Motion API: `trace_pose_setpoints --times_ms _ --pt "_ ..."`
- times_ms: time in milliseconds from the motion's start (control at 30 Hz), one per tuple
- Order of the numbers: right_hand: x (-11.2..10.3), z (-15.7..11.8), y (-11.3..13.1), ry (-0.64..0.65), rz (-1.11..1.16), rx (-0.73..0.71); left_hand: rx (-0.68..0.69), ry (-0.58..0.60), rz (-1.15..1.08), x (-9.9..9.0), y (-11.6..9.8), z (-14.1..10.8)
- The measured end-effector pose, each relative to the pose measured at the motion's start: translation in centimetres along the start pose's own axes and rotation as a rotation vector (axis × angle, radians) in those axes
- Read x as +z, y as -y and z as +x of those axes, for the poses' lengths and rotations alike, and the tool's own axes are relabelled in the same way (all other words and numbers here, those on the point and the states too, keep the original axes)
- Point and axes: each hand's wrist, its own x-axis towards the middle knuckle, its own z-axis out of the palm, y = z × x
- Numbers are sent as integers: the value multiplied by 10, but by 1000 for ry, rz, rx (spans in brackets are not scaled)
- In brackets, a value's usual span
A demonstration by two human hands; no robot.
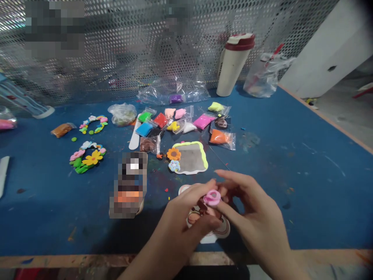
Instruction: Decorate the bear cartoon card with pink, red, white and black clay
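A small rolled pink clay piece (212,198), shaped like a curled petal or rose, sits between my fingertips. My left hand (189,212) curls around it from the left, thumb below and fingers above. From the right, my right hand (250,204) pinches at it with thumb and fingers. Beneath both hands lies a white card with a printed cartoon (215,231), partly covered. Just beyond is a mirror (190,157) with a scalloped frame, edged in yellow-green clay at the top and right. An orange clay flower (174,154) and a light blue clay flower (174,166) decorate its left side.
Several clay packets, such as an orange packet (220,137), lie behind the mirror. A phone (131,186) is at the left, near two clay-flower wreaths, the closer wreath (89,157) bigger. A white spatula (134,134), a tall cup (234,64) and a plastic bag (260,79) stand farther back.
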Motion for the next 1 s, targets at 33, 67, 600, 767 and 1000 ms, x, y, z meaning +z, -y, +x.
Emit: trace_pose_setpoints --times_ms 33,67,600,767,1000 --pt "0 2 -1 9 -69 -23 35 4 75 1 0 1" --pt "0 4 -2 18 -121 -54 59 -5 158 2 1 2" --pt "-13 7 -11 -52 105 267 -275 10 -324 0 0 10" --pt "-7 -1 -16 -331 197 234 -327 0 -547 0 11 8" --pt "-3 5 -7 74 -45 -154 -298 104 -889 4 9 6"
